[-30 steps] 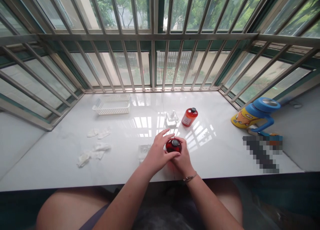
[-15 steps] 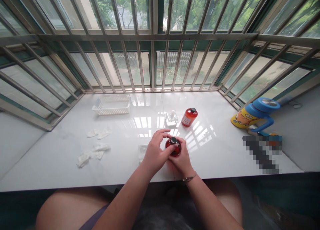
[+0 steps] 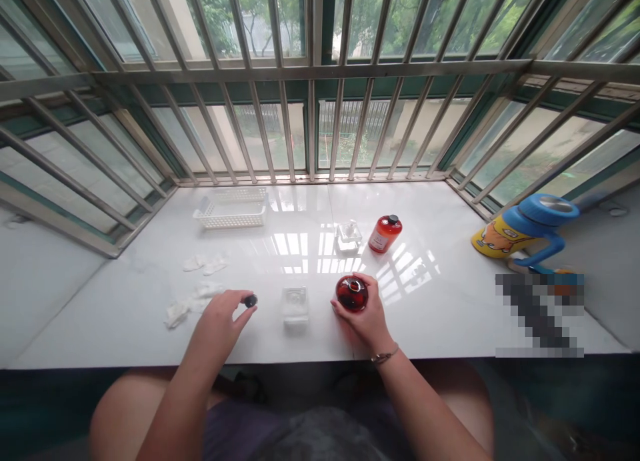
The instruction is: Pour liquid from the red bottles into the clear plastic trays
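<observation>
Here, the left hand (image 3: 225, 317) pinches a black cap (image 3: 251, 301), well apart from the open red bottle (image 3: 351, 294), which the right hand (image 3: 369, 317) wraps upright near the table's front edge (image 3: 440, 347), probably to prevent spills.

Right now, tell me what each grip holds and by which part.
The left grip pinches a small black cap by its sides. The right grip holds the nearer red bottle around its body, below the uncapped neck.
</observation>
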Motion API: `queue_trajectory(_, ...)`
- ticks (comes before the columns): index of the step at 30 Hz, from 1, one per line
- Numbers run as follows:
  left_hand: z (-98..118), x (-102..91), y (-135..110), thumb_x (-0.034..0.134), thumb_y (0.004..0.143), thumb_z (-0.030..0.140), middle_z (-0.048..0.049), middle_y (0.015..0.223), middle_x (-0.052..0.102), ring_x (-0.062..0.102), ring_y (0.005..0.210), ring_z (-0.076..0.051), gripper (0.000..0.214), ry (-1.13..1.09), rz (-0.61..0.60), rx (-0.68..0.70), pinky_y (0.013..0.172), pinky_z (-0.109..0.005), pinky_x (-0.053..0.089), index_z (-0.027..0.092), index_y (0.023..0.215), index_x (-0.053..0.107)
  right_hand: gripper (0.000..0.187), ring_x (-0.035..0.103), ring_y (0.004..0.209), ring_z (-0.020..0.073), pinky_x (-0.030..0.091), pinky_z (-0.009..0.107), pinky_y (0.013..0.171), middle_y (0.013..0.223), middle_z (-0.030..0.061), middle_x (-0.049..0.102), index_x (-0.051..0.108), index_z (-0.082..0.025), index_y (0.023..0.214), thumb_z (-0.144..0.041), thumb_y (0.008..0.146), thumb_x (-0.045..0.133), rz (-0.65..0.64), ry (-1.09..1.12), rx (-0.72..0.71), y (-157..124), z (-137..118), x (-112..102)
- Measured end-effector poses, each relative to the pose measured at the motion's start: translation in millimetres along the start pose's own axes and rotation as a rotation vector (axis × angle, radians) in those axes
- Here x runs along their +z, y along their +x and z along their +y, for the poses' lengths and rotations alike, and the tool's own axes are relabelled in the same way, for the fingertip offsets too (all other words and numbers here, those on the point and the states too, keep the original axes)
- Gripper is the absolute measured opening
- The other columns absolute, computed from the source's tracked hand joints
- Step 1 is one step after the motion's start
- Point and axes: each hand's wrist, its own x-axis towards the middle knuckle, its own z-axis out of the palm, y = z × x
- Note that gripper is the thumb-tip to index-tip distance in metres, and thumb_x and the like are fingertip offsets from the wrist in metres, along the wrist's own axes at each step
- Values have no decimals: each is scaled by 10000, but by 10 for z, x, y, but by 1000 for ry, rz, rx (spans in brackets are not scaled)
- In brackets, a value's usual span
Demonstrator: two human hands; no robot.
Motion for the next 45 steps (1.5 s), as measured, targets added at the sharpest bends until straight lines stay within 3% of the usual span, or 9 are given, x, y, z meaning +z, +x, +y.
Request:
queue_trajectory(5,-343,143,-114,718,894,260,-115,1073,790,740,1047,-373,254,197,-188,-122,942,-504,595,208,1134,782,757,694,1179,305,602,558,1089,1347,109,624,542,-288,1401,-525,794,928,-32,-11,34,0,8,-27)
queue_trajectory(8,-359,206,-147,818,845,311,-140,1293,765,709,1230,-400,495,144,-146,-108,1069,-545,577,209,1319,719,764,705,1175,305,609,552,1086,1357,107,635,545,-293,1413,-534,796,928,-61,-14,53,8,3,-57)
queue_trajectory(14,33,354,-93,869,858,439,-120,1573,638,591,1481,-364,764,-127,-74,6,1261,-562,472,278,1532,548,786,712,1202,313,618,537,1083,1391,111,648,553,-291,1422,-557,786,932,-71,-27,88,83,13,-141)
queue_trajectory(20,503,521,79,871,845,432,-132,1646,583,556,1529,-373,829,-367,-213,-137,1283,-561,441,283,1576,510,861,710,1240,329,596,560,1107,1439,139,649,544,-265,1445,-591,755,942,-44,-57,122,130,26,-254)
queue_trajectory(27,564,609,109,921,770,406,-110,1468,719,716,1332,-369,733,-513,-243,-283,1135,-521,563,292,1417,596,956,765,1186,326,618,535,1065,1408,121,704,489,-293,1531,-544,742,967,-181,-31,189,108,-16,-358)
queue_trajectory(32,570,572,54,964,719,416,-103,1398,756,753,1279,-366,708,-521,-226,-296,1101,-501,599,281,1329,631,991,715,1324,340,591,545,1129,1532,129,645,448,-318,1577,-518,760,972,-247,14,173,100,-18,-363)
queue_trajectory(38,630,384,-32,995,675,388,-84,1365,764,753,1286,-359,716,-527,-252,-306,1129,-505,602,277,1300,663,1172,342,1652,413,331,691,1332,1764,155,362,302,-336,1702,-486,767,993,-220,-160,-167,64,-173,-603)
queue_trajectory(42,736,201,-93,1011,659,412,-69,1346,764,769,1242,-358,736,-565,-224,-287,1079,-506,643,289,1302,673,890,459,1570,438,403,751,1266,1659,142,492,430,-372,1612,-372,866,915,-27,-169,-297,-140,-425,-710)
queue_trajectory(45,900,78,-116,1014,670,402,-69,1370,750,762,1239,-356,740,-575,-191,-221,1112,-544,629,297,1316,670,812,582,1468,414,513,702,1202,1566,133,586,452,-387,1600,-297,907,865,-101,-120,-294,-364,-620,-639)
